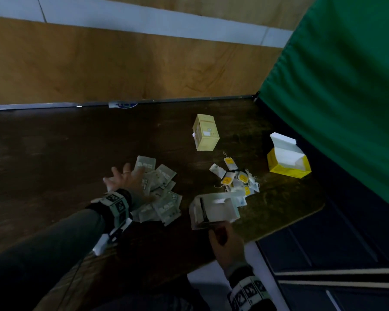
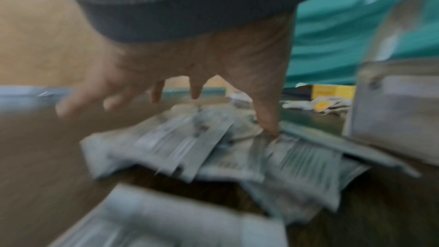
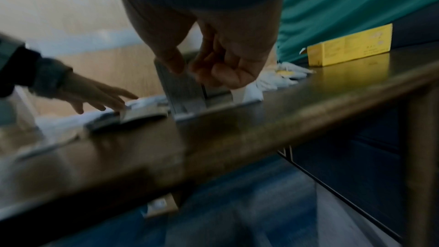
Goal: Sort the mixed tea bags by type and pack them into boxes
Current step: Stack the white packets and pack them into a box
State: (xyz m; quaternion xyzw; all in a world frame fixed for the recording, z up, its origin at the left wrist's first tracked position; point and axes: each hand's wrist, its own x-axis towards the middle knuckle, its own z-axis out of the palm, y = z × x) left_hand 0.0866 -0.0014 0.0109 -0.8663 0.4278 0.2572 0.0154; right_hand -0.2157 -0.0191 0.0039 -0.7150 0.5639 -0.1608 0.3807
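Note:
My left hand (image 1: 126, 179) is spread flat, fingers straight, over a loose pile of grey-green tea sachets (image 1: 164, 198) in the middle of the dark wooden table (image 1: 54, 153). In the blurred left wrist view the fingertips (image 2: 268, 127) touch the sachets (image 2: 213, 147). My right hand (image 1: 225, 240) grips the near end of an open grey tea box (image 1: 213, 209) by the table's front edge; in the right wrist view thumb and fingers (image 3: 173, 63) pinch its wall (image 3: 182, 91). A heap of white tea bags with yellow tags (image 1: 236, 180) lies right of the sachets.
A closed pale yellow box (image 1: 206, 133) stands farther back. An open bright yellow box (image 1: 288, 158) sits at the table's right end beside a green curtain (image 1: 346, 86). A wooden wall panel (image 1: 121, 63) runs behind the table. The floor drops off at the front right.

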